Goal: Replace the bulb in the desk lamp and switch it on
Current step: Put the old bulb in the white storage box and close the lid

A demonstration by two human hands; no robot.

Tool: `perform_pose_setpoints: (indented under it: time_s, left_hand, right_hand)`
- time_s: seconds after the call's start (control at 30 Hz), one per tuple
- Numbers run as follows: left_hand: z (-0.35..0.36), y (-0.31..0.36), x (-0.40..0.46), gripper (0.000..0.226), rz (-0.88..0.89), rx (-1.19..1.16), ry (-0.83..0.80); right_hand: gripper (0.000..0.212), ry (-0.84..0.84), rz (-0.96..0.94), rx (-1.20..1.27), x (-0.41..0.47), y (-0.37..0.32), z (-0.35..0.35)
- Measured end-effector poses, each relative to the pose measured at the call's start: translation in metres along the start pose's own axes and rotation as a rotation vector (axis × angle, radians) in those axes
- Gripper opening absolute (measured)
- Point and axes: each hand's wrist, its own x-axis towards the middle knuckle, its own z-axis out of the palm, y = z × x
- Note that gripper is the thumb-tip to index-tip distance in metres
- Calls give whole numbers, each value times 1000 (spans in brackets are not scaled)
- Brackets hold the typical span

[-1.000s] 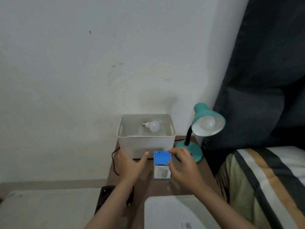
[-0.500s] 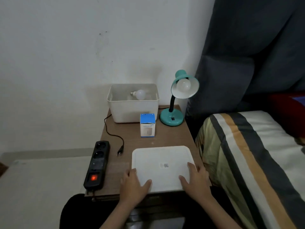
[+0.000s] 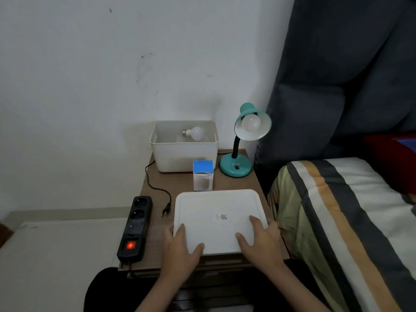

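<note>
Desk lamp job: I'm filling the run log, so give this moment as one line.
left hand: rests on white lid | right hand: same | desk lamp: bulb fitted, unlit | plug: out

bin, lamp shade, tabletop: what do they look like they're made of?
Bin: likely matte off-white plastic, judging by its thin rolled rim and slightly translucent walls. Lamp shade: smooth, glossy teal outside and white inside; painted metal or plastic, can't tell which. Tabletop: brown woodgrain, probably laminate or veneer.
</note>
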Motion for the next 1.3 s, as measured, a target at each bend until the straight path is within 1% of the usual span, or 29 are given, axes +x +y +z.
perform_pose_setpoints:
  time_s: [0.17, 0.27, 0.4, 0.6, 0.73, 0.87, 1.07, 1.3]
  left_hand:
    - [-41, 15, 38, 49, 94, 43, 139]
    - [-68, 25, 74, 51, 100, 46, 203]
    - [-99, 36, 129, 35, 122, 41, 267]
    - [-116, 49, 211, 33, 83, 57, 239]
    - [-110, 48, 258, 37, 33, 95, 180]
    - [-101, 45, 292, 34, 24, 85, 172]
    - [-94, 39, 321, 34, 11, 100, 174]
    - [-89, 34, 326, 33, 19, 120, 168]
  right_hand:
    - [59, 104, -160, 22, 30, -49, -31]
    - [55, 109, -205, 54, 57, -84, -44]
    - [53, 104, -231, 51, 103, -126, -51]
    - [56, 68, -224, 64, 184, -170, -36]
    - [53, 32, -180, 53, 228, -183, -23]
    - [52, 4, -141, 59, 259, -187, -10]
    - [50, -33, -107, 81, 280, -187, 13]
    - [50, -22, -107, 95, 280, -188, 18]
